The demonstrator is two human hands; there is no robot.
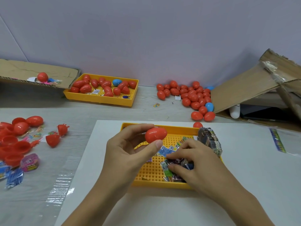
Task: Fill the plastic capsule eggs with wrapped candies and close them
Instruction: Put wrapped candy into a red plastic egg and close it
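Pinching a closed red plastic egg (pixel 155 134) in our left hand (pixel 130 150), we curl our right hand (pixel 195 162) around wrapped candies (pixel 172 168) in the yellow perforated tray (pixel 151 172), probably for the next fill.

The egg (pixel 155 134) is showing glossy red. Both trays (pixel 160 128) (pixel 101 99) are showing yellow with a dotted grid of holes. The far pile (pixel 192 97) is showing red with two blue eggs (pixel 209 106). The candies (pixel 167 167) are showing mixed blue, green and purple wrappers.

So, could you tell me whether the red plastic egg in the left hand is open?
No, the red plastic egg is closed whole, held by the left hand.
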